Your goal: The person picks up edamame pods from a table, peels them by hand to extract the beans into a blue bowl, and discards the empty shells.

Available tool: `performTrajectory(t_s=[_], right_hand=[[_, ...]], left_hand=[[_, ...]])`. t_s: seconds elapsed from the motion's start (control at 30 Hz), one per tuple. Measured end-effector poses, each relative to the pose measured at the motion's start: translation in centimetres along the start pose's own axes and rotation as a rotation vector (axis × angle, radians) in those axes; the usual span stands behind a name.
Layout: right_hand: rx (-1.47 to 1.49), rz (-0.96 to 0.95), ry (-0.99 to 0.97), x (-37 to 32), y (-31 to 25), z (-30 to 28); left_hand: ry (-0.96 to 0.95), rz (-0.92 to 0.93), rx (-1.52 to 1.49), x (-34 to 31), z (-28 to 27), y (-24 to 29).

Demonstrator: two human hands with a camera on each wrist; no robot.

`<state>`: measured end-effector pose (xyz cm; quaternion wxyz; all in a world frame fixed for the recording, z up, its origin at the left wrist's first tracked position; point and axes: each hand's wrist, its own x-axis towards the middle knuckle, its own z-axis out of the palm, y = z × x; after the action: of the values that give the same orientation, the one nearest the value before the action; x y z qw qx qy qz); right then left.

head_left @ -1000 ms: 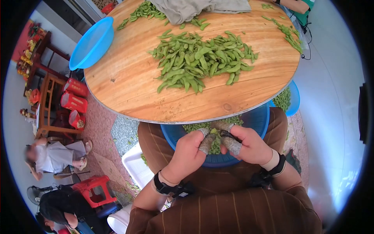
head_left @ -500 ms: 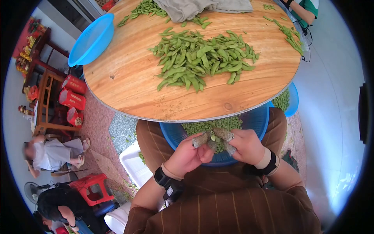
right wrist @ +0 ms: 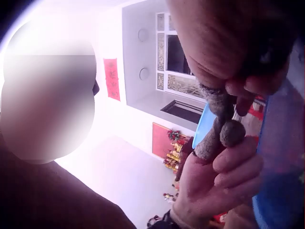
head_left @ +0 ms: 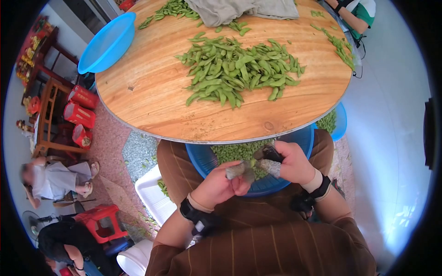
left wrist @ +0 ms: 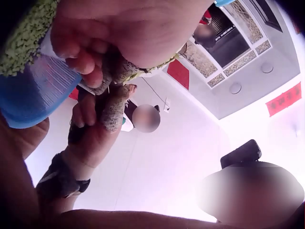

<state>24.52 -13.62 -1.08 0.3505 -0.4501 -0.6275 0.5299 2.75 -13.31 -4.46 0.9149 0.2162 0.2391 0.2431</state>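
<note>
Over a blue basin (head_left: 195, 163) of shelled green beans (head_left: 232, 154), both hands meet fingertip to fingertip. Grey cloth covers wrap the thumb and forefinger of each. My left hand (head_left: 215, 186) pinches a green edamame pod (left wrist: 155, 68), which mostly hides behind the fingers. From the other side, the covered thumb and forefinger of my right hand (head_left: 296, 164) close on the pod's end. A small green bit of it shows between the fingertips in the head view. The basin sits at the lap, partly under the table edge.
A heap of edamame pods (head_left: 239, 69) lies on the round wooden table (head_left: 147, 101), near a grey cloth (head_left: 221, 11) and an empty blue basin (head_left: 108, 43). A white tub (head_left: 156, 198) stands at left, another blue basin (head_left: 340, 122) at right. Other people sit nearby.
The left hand has turned and drawn slightly down and left, its curled fingers now showing. The right hand's covered forefinger and thumb have shifted and spread somewhat. The heap on the table stays as it was.
</note>
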Motion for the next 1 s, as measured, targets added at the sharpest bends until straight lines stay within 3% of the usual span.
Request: performTrajectory(t_s=[0.03,0.13,0.27,0.33,0.4,0.47,0.57,0.63,0.7,0.8,0.9,0.93,1.0], right_hand=[[0.056,0.05,-0.056,0.2,-0.2,-0.1],[0.062,0.133,-0.056,0.3,-0.7,0.4],[0.014,0.106,-0.056,0.6,-0.5,0.4],[-0.196,0.058,-0.13,0.5,0.2,0.2],[-0.227,0.045,-0.111,0.4,0.4,0.4],[-0.231,0.003,-0.219,0.3,0.0,0.5],[-0.387,-0.098,-0.138,0.3,-0.1,0.9],[-0.437,-0.124,-0.094,0.3,-0.3,1.5],[-0.639,-0.276,-0.03,0.3,-0.6,2.0],[-0.865,-0.161,-0.083,-0.2,-2.2,1.2],[-0.702,-0.227,-0.035,-0.1,-2.1,-0.4],[-0.629,-0.229,-0.021,0.0,-2.7,-1.1],[-0.634,-0.097,0.248,0.9,-4.5,-2.7]], left_hand=[[-0.18,-0.039,-0.303,-0.2,-0.2,0.1],[-0.016,-0.039,-0.101,-0.5,-0.1,0.1],[-0.079,0.005,-0.145,-0.2,-0.9,-0.5],[-0.11,-0.032,-0.093,-0.1,-1.5,-0.4],[-0.131,-0.078,-0.102,-0.4,-1.3,-0.1],[-0.145,-0.122,-0.105,-0.3,-1.3,-0.1],[-0.187,-0.066,-0.208,0.0,-1.3,-0.4],[-0.052,-0.077,-0.133,-0.3,-0.6,0.2],[-0.02,-0.061,-0.092,-0.7,-0.9,0.1],[0.087,-0.029,-0.005,-2.7,-1.0,0.4],[0.199,0.157,0.075,-6.6,-3.1,0.7],[0.308,0.205,0.136,-8.3,-4.0,1.0],[0.61,0.28,0.285,-11.6,-5.4,1.5]])
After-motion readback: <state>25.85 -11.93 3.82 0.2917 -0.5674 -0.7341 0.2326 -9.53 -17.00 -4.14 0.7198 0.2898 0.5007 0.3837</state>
